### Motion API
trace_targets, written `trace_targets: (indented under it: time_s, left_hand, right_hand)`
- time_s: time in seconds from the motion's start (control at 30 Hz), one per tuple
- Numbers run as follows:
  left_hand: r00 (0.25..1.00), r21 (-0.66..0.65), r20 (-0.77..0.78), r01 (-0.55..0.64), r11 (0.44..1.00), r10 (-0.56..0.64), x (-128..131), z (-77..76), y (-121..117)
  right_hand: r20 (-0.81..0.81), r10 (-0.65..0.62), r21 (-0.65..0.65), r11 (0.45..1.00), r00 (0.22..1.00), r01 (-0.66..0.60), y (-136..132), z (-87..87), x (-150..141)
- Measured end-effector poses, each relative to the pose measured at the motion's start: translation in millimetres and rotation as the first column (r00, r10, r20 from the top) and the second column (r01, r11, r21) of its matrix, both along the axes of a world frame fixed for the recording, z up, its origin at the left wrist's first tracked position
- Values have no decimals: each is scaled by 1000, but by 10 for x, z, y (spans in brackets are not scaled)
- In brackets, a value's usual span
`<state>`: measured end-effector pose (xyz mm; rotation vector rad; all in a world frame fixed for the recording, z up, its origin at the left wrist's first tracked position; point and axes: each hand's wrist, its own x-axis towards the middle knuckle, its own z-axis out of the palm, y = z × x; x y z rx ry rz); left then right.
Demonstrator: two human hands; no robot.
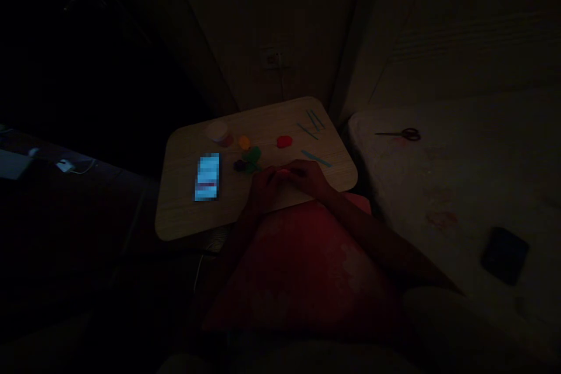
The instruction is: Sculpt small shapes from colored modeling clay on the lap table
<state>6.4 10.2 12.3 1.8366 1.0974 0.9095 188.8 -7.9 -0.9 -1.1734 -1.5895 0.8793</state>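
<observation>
While both hands are close together above the table's near edge, a small red piece [284, 171] shows between their fingertips. The left hand [264, 183] and the right hand [310, 176] are both curled in on it, pinching it from either side, though the dim light hides the exact grip. Beyond them on the table [175, 213] lies a red lump [284, 141], apart from the hands. Just past the left hand sits a green lump [253, 154], with a dark lump [239, 165] beside it and an orange lump [244, 142] behind. Farther left stand a tub [218, 130] and, nearer, a lit phone [207, 177], its screen blurred. One wide strip [316, 158] lies beyond the right hand; three thin strips [307, 131] lie near the far right corner. Red fabric [307, 257] spreads beneath the forearms. To the right, scissors [409, 134] and a dark object [505, 255] rest on a pale bed-like surface [412, 181]. A socket [272, 59] with a plugged-in cable [282, 83] is on the wall behind.
</observation>
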Motion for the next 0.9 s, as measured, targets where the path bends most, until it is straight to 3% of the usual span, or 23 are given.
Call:
trace_targets:
  time_s: [0.57,0.9]
  left_hand:
    - [993,28,-61,-102,994,103,23,-7,-5]
    - [991,-9,100,-85,996,85,10,-24,1]
  right_hand:
    - [110,-34,18,999,993,32,-46,32,30]
    - [14,-200,-20,980,980,200,38,-66,10]
